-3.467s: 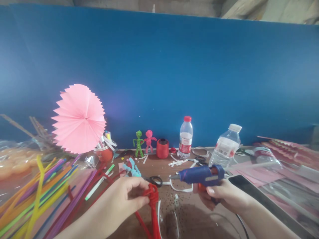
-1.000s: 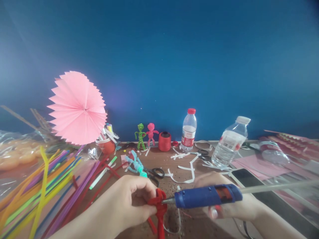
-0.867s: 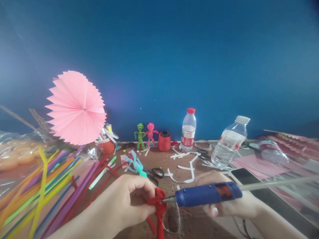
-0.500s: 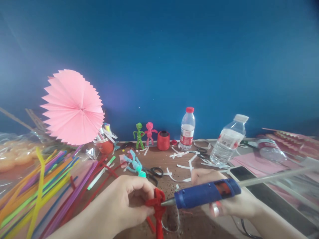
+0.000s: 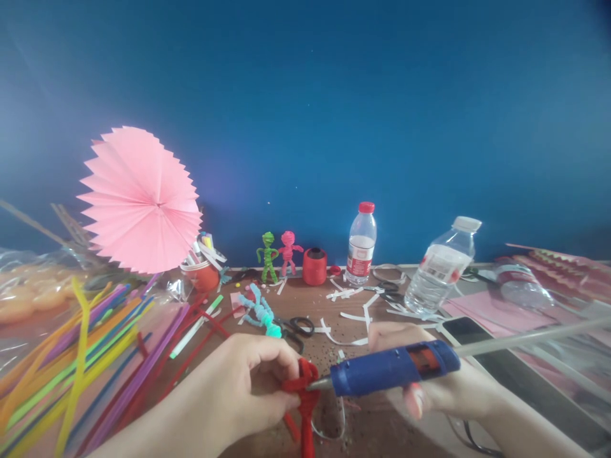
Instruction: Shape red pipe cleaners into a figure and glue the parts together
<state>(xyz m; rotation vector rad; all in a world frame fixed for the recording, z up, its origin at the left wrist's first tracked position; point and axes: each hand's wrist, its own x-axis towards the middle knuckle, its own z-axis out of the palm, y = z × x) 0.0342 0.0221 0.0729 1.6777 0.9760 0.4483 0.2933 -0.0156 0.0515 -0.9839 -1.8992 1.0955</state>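
A red pipe-cleaner figure (image 5: 308,407) is pinched between the thumb and fingers of my left hand (image 5: 248,381). My right hand (image 5: 449,388) is wrapped round a blue glue gun (image 5: 372,374), with a clear glue stick (image 5: 520,342) coming out of its back end. The gun's metal nozzle points left and touches the upper part of the red figure. Just beyond my left hand lies a light blue pipe-cleaner figure (image 5: 261,312), beside black-handled scissors (image 5: 301,326).
Coloured pipe cleaners (image 5: 95,356) cover the left. Behind stand a pink paper fan (image 5: 143,200), green (image 5: 268,257) and pink (image 5: 288,252) figures, a red-capped bottle (image 5: 361,248) and a tilted bottle (image 5: 442,267). Paper strips (image 5: 353,316) and a dark phone (image 5: 465,334) lie on the table.
The glue gun has shifted slightly left, and its nozzle now overlaps more of the red figure. The view has moved a little. Both holds are unchanged.
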